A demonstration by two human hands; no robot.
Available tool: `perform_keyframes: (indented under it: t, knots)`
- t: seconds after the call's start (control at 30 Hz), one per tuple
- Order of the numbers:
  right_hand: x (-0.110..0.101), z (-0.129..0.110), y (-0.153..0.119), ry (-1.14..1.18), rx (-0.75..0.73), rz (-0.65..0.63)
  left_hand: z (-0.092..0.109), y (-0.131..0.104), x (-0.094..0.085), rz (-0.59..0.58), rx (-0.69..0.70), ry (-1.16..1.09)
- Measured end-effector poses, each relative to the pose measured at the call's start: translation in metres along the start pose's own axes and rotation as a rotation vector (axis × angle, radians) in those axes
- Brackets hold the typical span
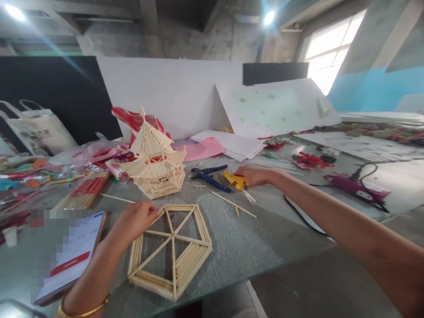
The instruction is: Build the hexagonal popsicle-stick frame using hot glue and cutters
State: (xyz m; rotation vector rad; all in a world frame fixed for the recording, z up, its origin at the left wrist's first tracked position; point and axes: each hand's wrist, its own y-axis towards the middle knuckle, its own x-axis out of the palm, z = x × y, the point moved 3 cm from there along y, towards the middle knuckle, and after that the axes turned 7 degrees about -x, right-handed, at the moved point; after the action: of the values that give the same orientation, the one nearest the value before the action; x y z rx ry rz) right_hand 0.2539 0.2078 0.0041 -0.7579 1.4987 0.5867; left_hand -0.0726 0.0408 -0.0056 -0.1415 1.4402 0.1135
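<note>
A hexagonal frame of wooden sticks (194, 242), with spokes meeting at its middle, lies flat near the table's front edge. Its lower right section is partly filled with parallel sticks. My left hand (137, 219) is closed, thumb and fingertips at the frame's upper left corner. Farther off, my right hand (253, 176) is wrapped round a yellow glue gun (234, 179), whose rear part it hides. Blue cutting pliers (210, 177) lie open just left of the glue gun. Behind the frame stands a small pavilion model (155, 170) built of similar sticks.
A phone or tablet (74, 251) lies by my left forearm. Loose sticks (233, 204) lie near the glue gun, its black cord (300, 216) to the right. A purple tool (354, 187) rests at right; a pack of sticks (82, 191) and plastic bags (79, 154) fill the left.
</note>
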Motion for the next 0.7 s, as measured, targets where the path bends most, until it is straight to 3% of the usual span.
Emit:
perform_keyframes:
  t: [0.37, 0.53, 0.7]
  knots:
    - [-0.014, -0.016, -0.024, -0.044, -0.125, 0.299, -0.014, 0.001, 0.004, 0.114, 0.0, -0.113]
    - [-0.022, -0.02, -0.025, 0.053, -0.273, 0.487, -0.022, 0.004, 0.013, 0.021, -0.016, -0.211]
    - [-0.029, -0.052, -0.029, 0.098, -0.443, 0.54, -0.023, 0.008, 0.024, 0.001, -0.02, -0.207]
